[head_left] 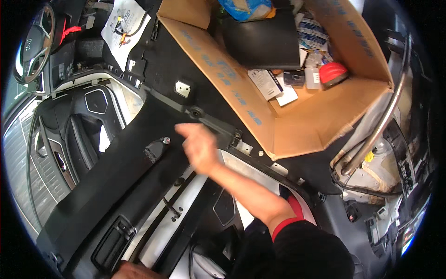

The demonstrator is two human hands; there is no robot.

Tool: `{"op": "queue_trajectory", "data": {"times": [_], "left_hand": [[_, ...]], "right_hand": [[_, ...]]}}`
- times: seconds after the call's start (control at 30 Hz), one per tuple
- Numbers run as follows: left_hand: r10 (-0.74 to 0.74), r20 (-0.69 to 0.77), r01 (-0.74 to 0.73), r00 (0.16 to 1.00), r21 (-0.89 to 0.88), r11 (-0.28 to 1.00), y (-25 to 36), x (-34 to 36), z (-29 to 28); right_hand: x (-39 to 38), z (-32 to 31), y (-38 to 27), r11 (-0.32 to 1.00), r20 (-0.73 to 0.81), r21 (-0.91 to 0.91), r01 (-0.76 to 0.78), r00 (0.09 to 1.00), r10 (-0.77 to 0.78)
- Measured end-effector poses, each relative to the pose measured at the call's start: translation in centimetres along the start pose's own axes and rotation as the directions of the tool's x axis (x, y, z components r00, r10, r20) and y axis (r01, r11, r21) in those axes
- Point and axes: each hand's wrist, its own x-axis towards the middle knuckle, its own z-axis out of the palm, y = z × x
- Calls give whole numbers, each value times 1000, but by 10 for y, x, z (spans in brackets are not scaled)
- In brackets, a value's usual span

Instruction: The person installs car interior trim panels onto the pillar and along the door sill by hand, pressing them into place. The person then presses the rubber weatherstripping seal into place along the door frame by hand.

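Observation:
A long black car trim panel [116,172] runs diagonally from the lower left to the middle. It has a recessed slot [114,242] near its lower end and a small perforated patch with a round silver stud [166,140] farther up. My right hand [200,149] is over the panel's upper right edge, its fingers toward the left and smeared by motion. Whether it touches the panel cannot be made out. My left hand [137,270] shows only in part at the bottom edge, close to the panel's lower end; its fingers are hidden.
An open cardboard box [232,93] holds a black flat case, packets, a bottle and a red-topped item. Left are an open car door [74,130] and a steering wheel [37,42]. A white sheet [114,35] bears a cable. A metal bar [378,125] stands right.

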Motion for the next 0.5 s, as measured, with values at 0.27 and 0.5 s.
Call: {"op": "queue_trajectory", "data": {"times": [0.27, 0.5], "left_hand": [[23, -215, -60, 976, -169, 984, 6, -1, -2], [-91, -528, -100, 844, -321, 942, -4, -6, -3]], "right_hand": [[-28, -9, 183, 774, -153, 246, -584, 765, 626], [-23, -8, 188, 811, -52, 230, -538, 825, 562]]}}
